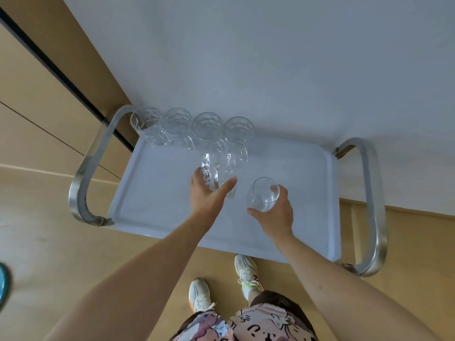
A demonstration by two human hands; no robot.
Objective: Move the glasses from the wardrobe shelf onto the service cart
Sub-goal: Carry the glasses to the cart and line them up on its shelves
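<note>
Glasses are gripped over the service cart [152, 193]: a faceted mug [216, 175] by the outstretched left hand [209, 195], a smooth tumbler [263, 194] (tilted) cupped by the right hand [273, 212]; four mugs [192, 126] are lined along the far edge.

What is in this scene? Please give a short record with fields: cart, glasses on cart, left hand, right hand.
cart: white tray top with metal handles, standing against a wall
glasses on cart: four faceted glasses in a row along the far edge
left hand: left hand grips a tall faceted glass over the tray
right hand: right hand holds a smooth round glass, tilted
</note>
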